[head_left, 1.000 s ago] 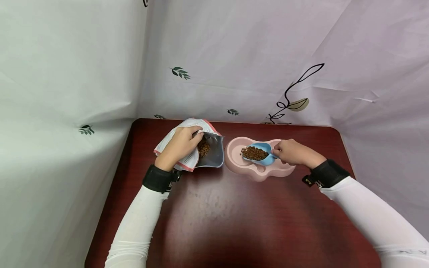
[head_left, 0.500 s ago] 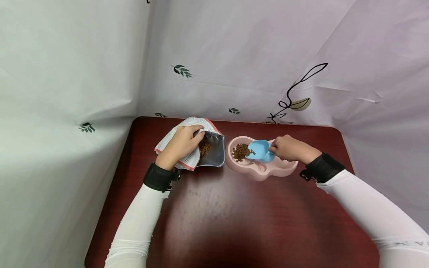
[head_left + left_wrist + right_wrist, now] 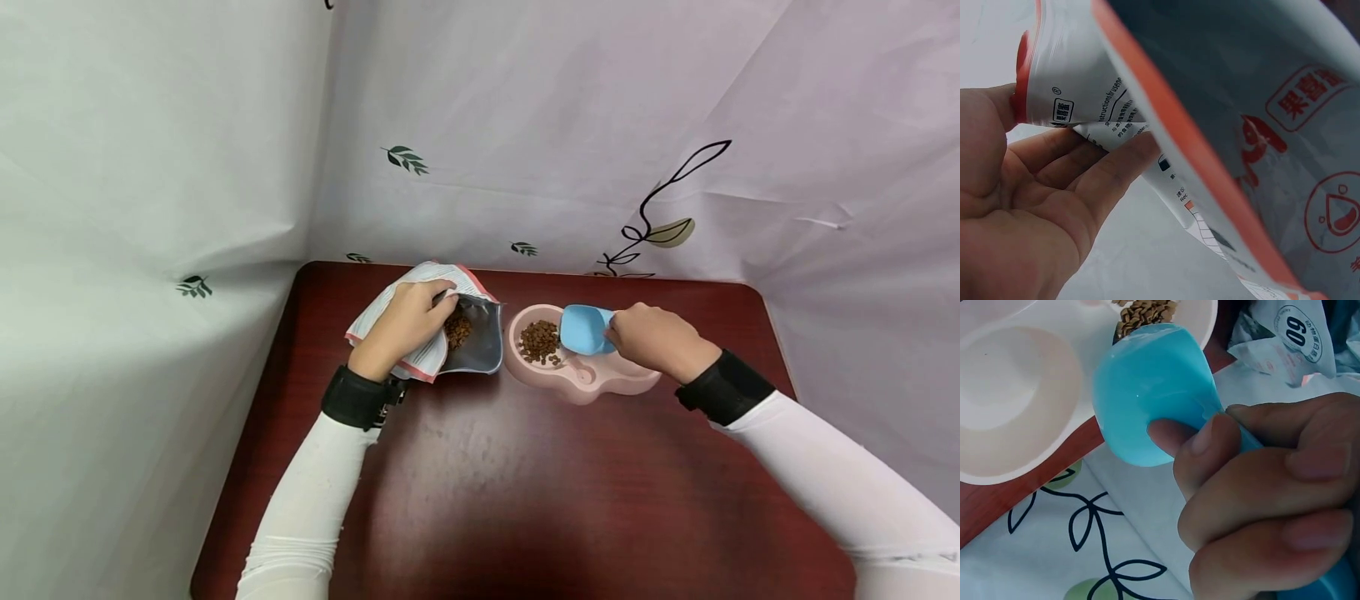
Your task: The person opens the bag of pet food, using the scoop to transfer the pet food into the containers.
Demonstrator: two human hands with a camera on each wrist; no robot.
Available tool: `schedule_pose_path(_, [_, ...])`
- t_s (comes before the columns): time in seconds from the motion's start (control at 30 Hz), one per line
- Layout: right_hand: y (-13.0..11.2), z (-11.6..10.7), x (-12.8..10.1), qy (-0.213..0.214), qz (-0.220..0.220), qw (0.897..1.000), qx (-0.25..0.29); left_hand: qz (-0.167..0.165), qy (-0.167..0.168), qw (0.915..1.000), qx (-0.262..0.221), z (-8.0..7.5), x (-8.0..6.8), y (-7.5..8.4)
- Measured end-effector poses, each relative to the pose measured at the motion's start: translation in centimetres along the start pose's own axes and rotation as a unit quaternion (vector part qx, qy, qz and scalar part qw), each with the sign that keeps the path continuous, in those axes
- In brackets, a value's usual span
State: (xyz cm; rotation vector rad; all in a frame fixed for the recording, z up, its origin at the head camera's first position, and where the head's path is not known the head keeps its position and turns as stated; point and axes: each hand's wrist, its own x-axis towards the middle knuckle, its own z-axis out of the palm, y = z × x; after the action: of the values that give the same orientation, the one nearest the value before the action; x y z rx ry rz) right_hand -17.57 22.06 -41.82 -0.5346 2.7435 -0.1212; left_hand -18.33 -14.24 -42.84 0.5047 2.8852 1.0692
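Note:
My right hand point(image 3: 651, 337) grips the handle of a blue scoop point(image 3: 583, 328), which is tipped over above the pink double pet bowl point(image 3: 609, 382). Brown kibble point(image 3: 540, 342) lies in the bowl's left well. The right wrist view shows the scoop point(image 3: 1150, 394) from behind, my fingers point(image 3: 1260, 487) curled round its handle, and kibble point(image 3: 1144, 312) beyond its lip. My left hand point(image 3: 405, 321) holds open the mouth of a white and red food bag point(image 3: 472, 346) lying on the table, with kibble inside it. Close up in the left wrist view, my fingers point(image 3: 1079, 181) hold the bag's edge point(image 3: 1222, 125).
The dark red table point(image 3: 525, 492) stands in a corner of draped white sheets point(image 3: 525, 125) printed with leaves. The bowl's right well is hidden behind my right hand. Bare tabletop stretches in front of the bag and bowl.
The scoop, full of kibble one second ago, has tipped over and emptied into the bowl's left well. My left hand and the bag have stayed put.

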Motion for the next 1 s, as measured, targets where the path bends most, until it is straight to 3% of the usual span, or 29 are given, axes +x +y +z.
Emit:
schedule_pose_path(0.27, [1.0, 0.6, -1.2, 0.091, -0.020, 0.995, -0.029, -0.004, -0.005, 1.0000, 0.002, 0.0, 0.1, 0.2])
schedule_pose_path(0.5, [1.5, 1.2, -2.6, 0.139, -0.016, 0.989, 0.054, -0.011, -0.009, 0.9999, -0.005, -0.1, 0.0, 0.1])
schedule_pose_path(0.77, [1.1, 2.7, -4.0, 0.159, -0.080, 0.978, 0.112, -0.012, -0.009, 0.9999, -0.003, 0.1, -0.1, -0.1])
schedule_pose_path(1.0, [-0.7, 3.2, -5.5, 0.236, -0.157, 0.954, 0.092, -0.008, -0.006, 0.9999, -0.006, 0.0, -0.1, 0.0])
